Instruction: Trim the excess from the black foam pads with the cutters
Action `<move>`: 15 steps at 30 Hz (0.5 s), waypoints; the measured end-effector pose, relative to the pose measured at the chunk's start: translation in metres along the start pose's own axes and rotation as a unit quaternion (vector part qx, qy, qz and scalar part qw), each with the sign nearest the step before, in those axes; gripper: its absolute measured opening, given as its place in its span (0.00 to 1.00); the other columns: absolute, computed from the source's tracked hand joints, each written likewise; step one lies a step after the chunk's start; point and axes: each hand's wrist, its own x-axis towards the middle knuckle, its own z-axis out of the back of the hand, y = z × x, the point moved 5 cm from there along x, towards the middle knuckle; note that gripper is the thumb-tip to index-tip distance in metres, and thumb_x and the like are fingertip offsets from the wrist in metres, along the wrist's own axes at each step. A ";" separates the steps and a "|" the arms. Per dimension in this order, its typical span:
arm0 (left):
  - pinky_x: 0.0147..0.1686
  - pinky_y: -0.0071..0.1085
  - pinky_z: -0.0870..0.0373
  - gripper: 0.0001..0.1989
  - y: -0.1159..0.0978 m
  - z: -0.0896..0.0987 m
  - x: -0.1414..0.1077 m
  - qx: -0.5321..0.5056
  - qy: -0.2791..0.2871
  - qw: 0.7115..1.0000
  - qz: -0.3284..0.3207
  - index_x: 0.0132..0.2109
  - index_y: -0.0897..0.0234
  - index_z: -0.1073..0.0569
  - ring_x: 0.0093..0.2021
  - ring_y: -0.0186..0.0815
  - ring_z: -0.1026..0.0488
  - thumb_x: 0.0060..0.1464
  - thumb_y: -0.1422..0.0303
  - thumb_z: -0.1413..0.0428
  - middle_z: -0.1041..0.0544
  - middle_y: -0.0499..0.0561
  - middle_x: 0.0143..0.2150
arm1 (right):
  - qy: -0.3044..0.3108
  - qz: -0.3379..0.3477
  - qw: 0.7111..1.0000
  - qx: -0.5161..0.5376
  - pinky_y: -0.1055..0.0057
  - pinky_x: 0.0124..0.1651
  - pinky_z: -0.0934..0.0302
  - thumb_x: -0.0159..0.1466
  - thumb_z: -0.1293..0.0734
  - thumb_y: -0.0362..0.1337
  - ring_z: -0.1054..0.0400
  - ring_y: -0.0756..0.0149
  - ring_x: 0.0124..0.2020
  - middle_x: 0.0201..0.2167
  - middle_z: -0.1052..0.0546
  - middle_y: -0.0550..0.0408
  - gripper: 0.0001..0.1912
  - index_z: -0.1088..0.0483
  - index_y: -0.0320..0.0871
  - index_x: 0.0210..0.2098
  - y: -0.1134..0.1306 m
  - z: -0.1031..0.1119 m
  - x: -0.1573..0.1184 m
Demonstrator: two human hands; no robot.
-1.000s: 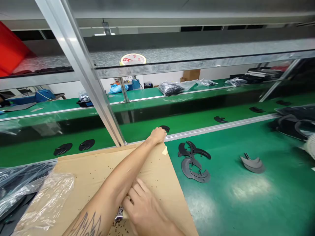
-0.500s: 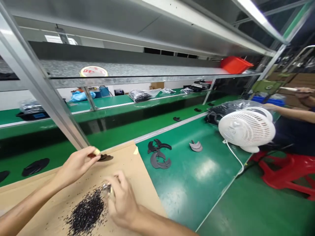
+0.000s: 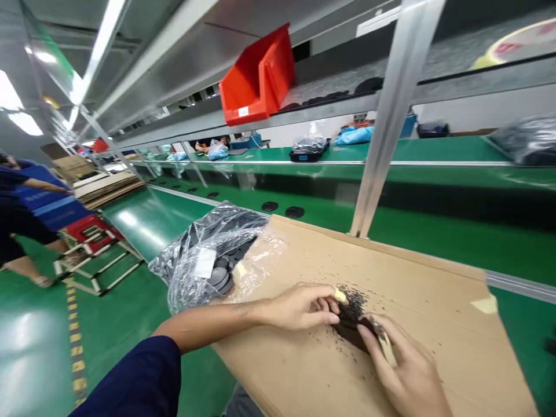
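My left hand is closed at the left end of a dark flat piece, thumb and fingertips pinching its edge. From the right, my right hand grips the same piece between thumb and fingers. A small shiny metal object shows at the right fingers, its kind unclear. Pale yellow wraps cover fingertips on both hands. Just behind and around the piece, a pile of tiny black bits is scattered on a cardboard sheet; my hands partly hide it.
Left of the cardboard lies a clear plastic bag of dark flat parts. Dark discs rest on the green surface behind. A metal post rises at the cardboard's far edge. Overhead shelving carries a red bin. A person is at far left.
The view has swung left. My hands, apart before, are now close together at the black bits. The left hand has come from the dark pieces at the cardboard's far edge with a dark piece.
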 end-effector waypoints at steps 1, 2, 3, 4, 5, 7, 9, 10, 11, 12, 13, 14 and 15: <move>0.47 0.24 0.27 0.11 0.004 0.008 -0.008 0.052 0.000 0.998 0.022 0.54 0.66 0.28 0.44 0.33 0.23 0.67 0.68 0.48 0.22 0.55 0.47 | -0.010 -0.015 1.000 -0.004 0.69 0.38 0.30 0.69 0.37 0.51 0.24 0.59 0.35 0.36 0.19 0.50 0.16 0.25 0.46 0.41 -0.002 0.001 0.000; 0.48 0.24 0.28 0.11 0.009 0.020 -0.016 0.125 0.000 0.990 0.058 0.54 0.64 0.28 0.45 0.33 0.23 0.68 0.69 0.49 0.22 0.54 0.48 | -0.021 -0.035 0.999 -0.007 0.70 0.37 0.31 0.68 0.37 0.52 0.24 0.59 0.34 0.36 0.19 0.50 0.18 0.25 0.46 0.39 -0.003 0.002 0.000; 0.50 0.25 0.29 0.09 0.017 0.035 -0.025 0.206 -0.001 0.973 0.103 0.51 0.64 0.27 0.46 0.34 0.24 0.69 0.70 0.50 0.22 0.54 0.47 | -0.031 -0.058 0.998 -0.011 0.70 0.36 0.32 0.67 0.37 0.54 0.24 0.58 0.34 0.35 0.19 0.50 0.19 0.25 0.45 0.38 -0.005 0.004 0.000; 0.51 0.26 0.29 0.09 0.026 0.052 -0.034 0.285 0.000 0.947 0.150 0.47 0.63 0.25 0.47 0.35 0.24 0.68 0.71 0.50 0.22 0.53 0.46 | -0.037 -0.081 0.996 -0.013 0.70 0.35 0.32 0.66 0.36 0.55 0.24 0.58 0.34 0.35 0.19 0.50 0.20 0.25 0.45 0.37 -0.007 0.005 0.000; 0.51 0.28 0.29 0.08 0.036 0.071 -0.043 0.344 -0.001 0.918 0.196 0.43 0.64 0.25 0.47 0.37 0.24 0.67 0.72 0.50 0.22 0.54 0.44 | -0.039 -0.102 0.994 -0.016 0.70 0.34 0.33 0.66 0.36 0.56 0.24 0.58 0.34 0.35 0.19 0.51 0.21 0.25 0.44 0.36 -0.008 0.006 0.000; 0.49 0.33 0.28 0.09 0.058 0.108 -0.061 0.397 -0.014 0.881 0.257 0.40 0.66 0.25 0.46 0.42 0.24 0.63 0.78 0.50 0.23 0.57 0.41 | -0.035 -0.135 0.990 -0.014 0.71 0.33 0.33 0.65 0.36 0.57 0.24 0.59 0.32 0.34 0.18 0.51 0.22 0.25 0.44 0.35 -0.010 0.006 0.000; 0.48 0.35 0.28 0.11 0.078 0.138 -0.077 0.427 -0.033 0.853 0.298 0.41 0.67 0.26 0.47 0.44 0.24 0.59 0.82 0.51 0.23 0.59 0.42 | -0.030 -0.145 0.989 -0.007 0.71 0.33 0.34 0.65 0.36 0.56 0.25 0.60 0.31 0.35 0.18 0.52 0.21 0.25 0.44 0.35 -0.010 0.005 0.001; 0.48 0.34 0.28 0.13 0.088 0.149 -0.084 0.437 -0.039 0.843 0.312 0.42 0.66 0.26 0.47 0.43 0.24 0.58 0.83 0.51 0.23 0.59 0.43 | -0.029 -0.145 0.989 -0.004 0.71 0.33 0.34 0.64 0.36 0.56 0.25 0.60 0.32 0.35 0.18 0.52 0.21 0.25 0.44 0.35 -0.010 0.004 0.001; 0.47 0.33 0.29 0.13 0.096 0.157 -0.089 0.443 -0.043 0.836 0.321 0.42 0.65 0.25 0.48 0.43 0.24 0.57 0.83 0.51 0.23 0.58 0.44 | -0.029 -0.144 0.989 -0.002 0.71 0.33 0.33 0.65 0.36 0.56 0.24 0.60 0.32 0.36 0.18 0.52 0.21 0.25 0.44 0.35 -0.010 0.003 0.001; 0.47 0.32 0.29 0.13 0.103 0.162 -0.092 0.446 -0.046 0.833 0.325 0.42 0.64 0.25 0.47 0.42 0.24 0.56 0.83 0.50 0.23 0.57 0.44 | -0.030 -0.142 0.989 0.000 0.70 0.34 0.33 0.65 0.36 0.56 0.24 0.60 0.32 0.37 0.18 0.52 0.21 0.25 0.44 0.36 -0.009 0.002 0.001; 0.46 0.31 0.29 0.13 0.108 0.165 -0.094 0.446 -0.047 0.832 0.325 0.41 0.64 0.25 0.46 0.41 0.24 0.56 0.82 0.50 0.23 0.56 0.44 | -0.029 -0.140 0.990 0.000 0.70 0.33 0.33 0.65 0.36 0.56 0.24 0.59 0.32 0.37 0.18 0.52 0.21 0.25 0.44 0.36 -0.009 0.002 0.001; 0.45 0.31 0.29 0.12 0.112 0.166 -0.096 0.445 -0.050 0.834 0.323 0.40 0.63 0.25 0.45 0.41 0.24 0.56 0.82 0.49 0.22 0.55 0.42 | -0.028 -0.139 0.990 0.001 0.70 0.33 0.33 0.65 0.36 0.56 0.24 0.59 0.32 0.37 0.18 0.52 0.21 0.25 0.44 0.37 -0.008 0.001 0.001; 0.44 0.31 0.30 0.11 0.113 0.166 -0.096 0.442 -0.054 0.837 0.317 0.39 0.63 0.25 0.44 0.41 0.23 0.56 0.81 0.49 0.22 0.55 0.41 | -0.027 -0.139 0.990 0.003 0.70 0.33 0.33 0.65 0.36 0.56 0.24 0.59 0.32 0.37 0.18 0.51 0.21 0.25 0.44 0.37 -0.008 0.001 0.001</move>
